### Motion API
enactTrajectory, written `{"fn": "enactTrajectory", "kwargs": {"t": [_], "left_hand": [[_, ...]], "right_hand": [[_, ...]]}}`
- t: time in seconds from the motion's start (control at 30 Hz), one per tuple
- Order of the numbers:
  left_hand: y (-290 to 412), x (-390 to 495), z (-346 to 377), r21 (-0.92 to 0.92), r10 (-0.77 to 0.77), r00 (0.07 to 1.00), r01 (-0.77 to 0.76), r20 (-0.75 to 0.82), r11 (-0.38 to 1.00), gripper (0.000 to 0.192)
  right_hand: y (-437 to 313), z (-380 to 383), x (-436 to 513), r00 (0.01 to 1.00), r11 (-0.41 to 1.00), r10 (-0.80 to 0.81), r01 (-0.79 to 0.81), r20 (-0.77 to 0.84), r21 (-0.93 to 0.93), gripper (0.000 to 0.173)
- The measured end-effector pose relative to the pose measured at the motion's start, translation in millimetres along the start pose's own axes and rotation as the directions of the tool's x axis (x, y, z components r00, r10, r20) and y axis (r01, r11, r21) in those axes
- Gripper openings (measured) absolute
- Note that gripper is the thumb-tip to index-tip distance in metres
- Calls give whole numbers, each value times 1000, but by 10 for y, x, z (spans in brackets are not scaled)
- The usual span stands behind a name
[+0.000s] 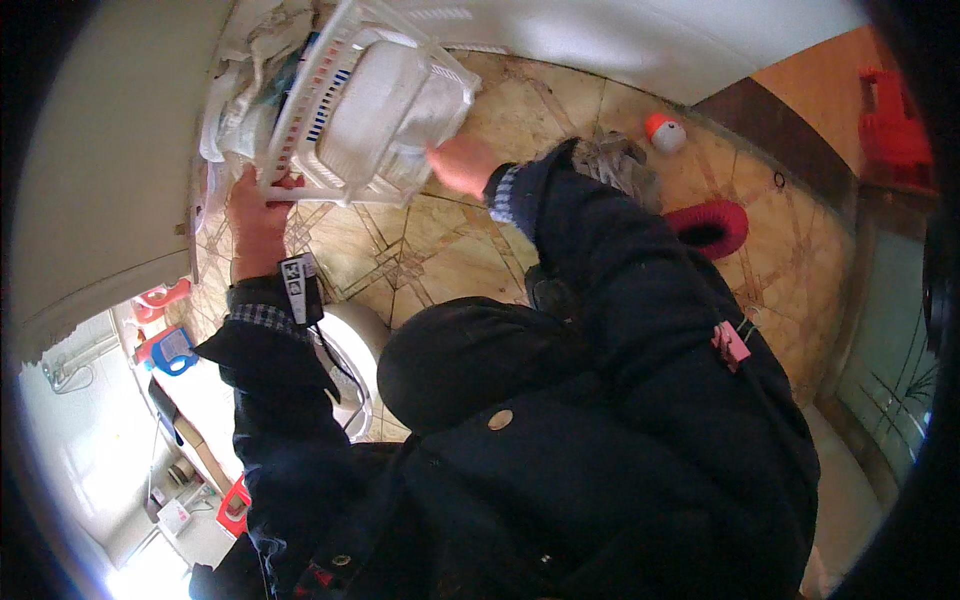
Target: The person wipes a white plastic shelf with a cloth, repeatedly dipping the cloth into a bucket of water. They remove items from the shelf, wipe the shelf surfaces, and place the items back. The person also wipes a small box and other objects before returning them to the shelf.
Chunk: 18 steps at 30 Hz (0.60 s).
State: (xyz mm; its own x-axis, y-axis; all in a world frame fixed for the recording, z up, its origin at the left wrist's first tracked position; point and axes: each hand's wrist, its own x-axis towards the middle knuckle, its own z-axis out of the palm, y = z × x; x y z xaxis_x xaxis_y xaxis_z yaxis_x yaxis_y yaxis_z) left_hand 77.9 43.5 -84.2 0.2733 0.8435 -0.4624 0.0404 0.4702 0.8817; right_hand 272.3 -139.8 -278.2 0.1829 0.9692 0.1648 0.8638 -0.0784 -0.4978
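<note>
A white plastic slatted basket [341, 196] stands tilted at the upper middle of the head view. My left hand [259, 210] grips its near left corner, with fingers showing through the slats. My right hand [461, 166] is at the basket's right side, its fingers bunched at the inner edge; whether they hold something there is hard to tell. Pale, whitish surfaces show inside the basket, too blurred to name. A black tag with pictures [301, 291] hangs by a cord at my left wrist.
Several things lie on the tiled floor [450, 247]: a grey cloth [616, 165], a red and white ball [666, 133] and a red fuzzy ring-shaped item [712, 229]. A white round basin [352, 337] is beside my knee. Plastic bags [251, 124] lie left of the basket; a blue bottle [174, 351] stands lower left.
</note>
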Motion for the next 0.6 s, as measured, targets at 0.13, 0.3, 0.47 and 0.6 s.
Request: {"fn": "enactTrajectory", "kwargs": {"t": [0.13,0.3,0.47,0.6], "left_hand": [[-65,-44,105,14,93,993,-92,-67,996,28],[-154,0,146,-56,154,983,-160,-102,986,31],[-179,196,-4,-20,294,956,-294,-5,956,32],[-103,554,-242,179,365,931,-357,-12,917,44]], "right_hand": [[264,-461,25,952,967,220,-242,-213,-82,13],[32,-717,-461,957,935,284,-263,-59,239,20],[43,-1073,-976,910,793,408,-392,71,466,34],[142,-1406,-1089,776,170,427,-574,465,801,30]]}}
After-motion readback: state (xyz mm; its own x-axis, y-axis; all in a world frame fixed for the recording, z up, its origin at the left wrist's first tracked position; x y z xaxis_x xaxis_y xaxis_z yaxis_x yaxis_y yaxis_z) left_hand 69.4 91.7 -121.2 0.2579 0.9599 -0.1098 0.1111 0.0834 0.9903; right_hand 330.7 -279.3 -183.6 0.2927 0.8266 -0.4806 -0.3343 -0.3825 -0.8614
